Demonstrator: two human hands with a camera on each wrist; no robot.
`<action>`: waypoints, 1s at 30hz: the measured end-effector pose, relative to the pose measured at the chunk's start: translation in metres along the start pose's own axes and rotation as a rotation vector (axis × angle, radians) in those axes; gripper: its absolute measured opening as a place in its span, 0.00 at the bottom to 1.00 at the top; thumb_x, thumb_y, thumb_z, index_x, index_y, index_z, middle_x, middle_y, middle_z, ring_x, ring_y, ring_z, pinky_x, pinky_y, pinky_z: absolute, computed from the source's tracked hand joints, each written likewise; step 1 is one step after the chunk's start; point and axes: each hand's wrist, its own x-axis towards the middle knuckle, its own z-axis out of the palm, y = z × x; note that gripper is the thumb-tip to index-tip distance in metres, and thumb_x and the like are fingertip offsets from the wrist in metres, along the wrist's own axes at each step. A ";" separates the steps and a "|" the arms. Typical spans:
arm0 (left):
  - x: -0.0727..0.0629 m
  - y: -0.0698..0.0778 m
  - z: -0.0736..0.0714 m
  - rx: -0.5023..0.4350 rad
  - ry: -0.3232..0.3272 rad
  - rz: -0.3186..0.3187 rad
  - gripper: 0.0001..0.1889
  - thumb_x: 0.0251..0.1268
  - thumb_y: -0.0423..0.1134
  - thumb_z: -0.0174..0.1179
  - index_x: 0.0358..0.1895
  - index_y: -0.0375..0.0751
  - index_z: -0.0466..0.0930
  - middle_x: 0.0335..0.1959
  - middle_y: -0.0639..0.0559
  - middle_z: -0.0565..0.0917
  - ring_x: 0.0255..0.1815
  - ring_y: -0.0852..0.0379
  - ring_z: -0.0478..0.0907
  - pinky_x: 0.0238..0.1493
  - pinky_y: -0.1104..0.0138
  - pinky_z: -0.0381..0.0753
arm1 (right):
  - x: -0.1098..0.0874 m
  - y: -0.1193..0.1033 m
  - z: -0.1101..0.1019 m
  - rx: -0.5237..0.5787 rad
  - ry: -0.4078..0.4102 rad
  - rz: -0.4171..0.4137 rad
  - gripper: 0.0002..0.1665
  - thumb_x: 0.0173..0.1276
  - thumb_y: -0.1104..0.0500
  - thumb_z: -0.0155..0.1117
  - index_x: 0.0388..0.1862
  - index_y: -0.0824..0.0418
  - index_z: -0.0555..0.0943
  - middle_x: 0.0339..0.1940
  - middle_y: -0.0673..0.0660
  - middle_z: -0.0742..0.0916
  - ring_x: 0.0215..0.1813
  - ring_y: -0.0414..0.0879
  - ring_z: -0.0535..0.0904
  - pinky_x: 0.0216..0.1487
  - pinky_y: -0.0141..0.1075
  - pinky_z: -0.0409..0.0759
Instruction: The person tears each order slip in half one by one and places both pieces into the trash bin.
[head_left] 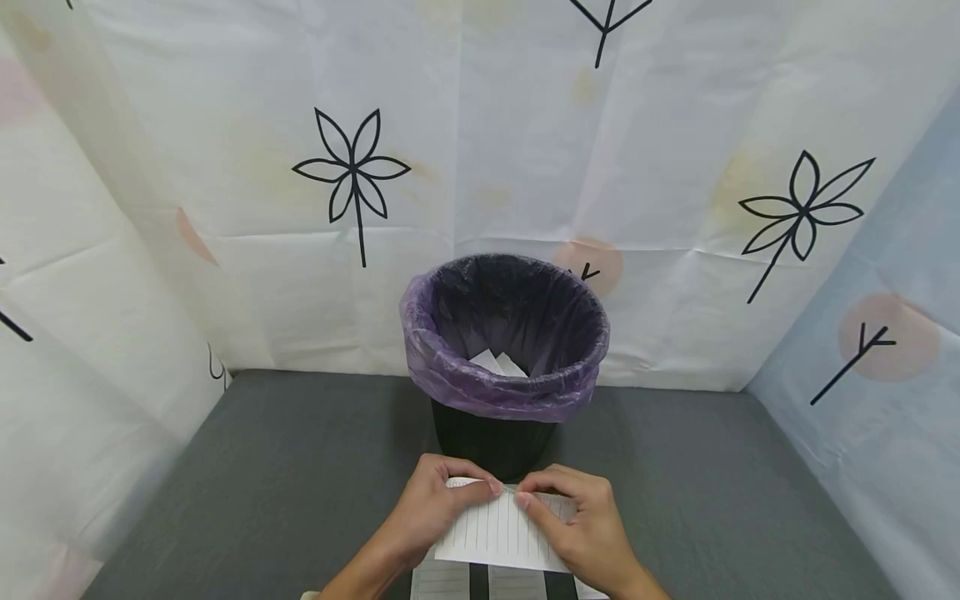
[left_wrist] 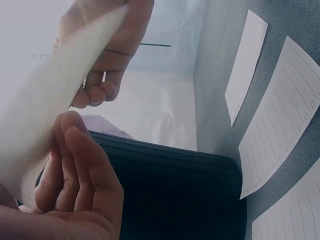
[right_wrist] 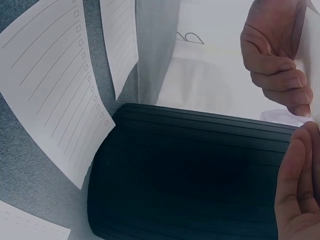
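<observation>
Grey surface (head_left: 255, 483): flat, cloth-like in texture, spreading to both sides of the bin.
Black bin (head_left: 487, 437): upright on the surface, ribbed outside, a purple liner (head_left: 510, 400) folded over its rim.
Lined sheets (head_left: 517, 583): three, flat in a row on the bin's near side, strips of grey between them, little boxes along the middle one's edge.

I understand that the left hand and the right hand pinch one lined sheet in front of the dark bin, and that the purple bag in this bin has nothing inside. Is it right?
Not entirely: the purple bag is not empty. The head view shows white paper inside it. The left hand and right hand do pinch one lined sheet before the dark bin.
</observation>
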 end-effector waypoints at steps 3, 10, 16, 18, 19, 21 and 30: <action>0.000 -0.001 -0.001 0.006 -0.008 -0.002 0.09 0.64 0.32 0.67 0.42 0.27 0.88 0.35 0.43 0.88 0.25 0.56 0.83 0.27 0.70 0.82 | 0.001 0.000 0.000 0.005 0.013 -0.016 0.15 0.61 0.75 0.71 0.38 0.56 0.87 0.32 0.51 0.88 0.34 0.43 0.85 0.37 0.31 0.82; -0.001 -0.002 -0.008 0.050 -0.006 0.042 0.09 0.66 0.33 0.68 0.43 0.28 0.88 0.36 0.43 0.88 0.26 0.57 0.83 0.27 0.70 0.82 | 0.002 0.001 -0.003 0.086 0.045 -0.008 0.16 0.60 0.79 0.68 0.38 0.60 0.86 0.32 0.54 0.88 0.33 0.44 0.84 0.38 0.32 0.83; 0.000 -0.002 -0.011 0.077 -0.001 0.076 0.10 0.66 0.34 0.69 0.43 0.29 0.88 0.37 0.42 0.89 0.32 0.57 0.84 0.29 0.69 0.83 | 0.002 0.001 -0.005 0.119 0.055 0.021 0.16 0.61 0.80 0.67 0.39 0.62 0.86 0.32 0.55 0.88 0.34 0.44 0.85 0.40 0.32 0.84; 0.000 -0.003 -0.012 0.081 0.010 0.087 0.10 0.66 0.35 0.69 0.43 0.28 0.88 0.36 0.43 0.89 0.32 0.58 0.84 0.28 0.70 0.83 | 0.002 0.001 -0.006 0.119 0.072 0.028 0.16 0.61 0.80 0.67 0.39 0.62 0.86 0.32 0.56 0.88 0.34 0.44 0.85 0.41 0.32 0.84; 0.000 -0.003 -0.013 0.081 0.015 0.092 0.11 0.66 0.34 0.69 0.43 0.27 0.88 0.36 0.42 0.88 0.31 0.58 0.84 0.28 0.70 0.82 | 0.002 0.001 -0.007 0.122 0.083 0.029 0.16 0.60 0.81 0.67 0.39 0.63 0.86 0.32 0.56 0.88 0.35 0.44 0.85 0.42 0.32 0.84; 0.000 -0.003 -0.014 0.077 0.028 0.103 0.11 0.66 0.34 0.68 0.43 0.26 0.87 0.35 0.41 0.88 0.29 0.59 0.83 0.27 0.71 0.81 | 0.001 0.001 -0.008 0.126 0.106 0.031 0.16 0.60 0.82 0.66 0.38 0.64 0.85 0.32 0.57 0.88 0.35 0.44 0.84 0.42 0.32 0.83; 0.000 -0.005 -0.020 0.076 0.065 0.126 0.11 0.66 0.33 0.68 0.43 0.25 0.87 0.36 0.39 0.88 0.30 0.60 0.83 0.30 0.70 0.81 | -0.001 0.004 -0.017 0.125 0.176 0.050 0.15 0.59 0.84 0.65 0.39 0.68 0.84 0.34 0.60 0.88 0.39 0.42 0.84 0.46 0.30 0.82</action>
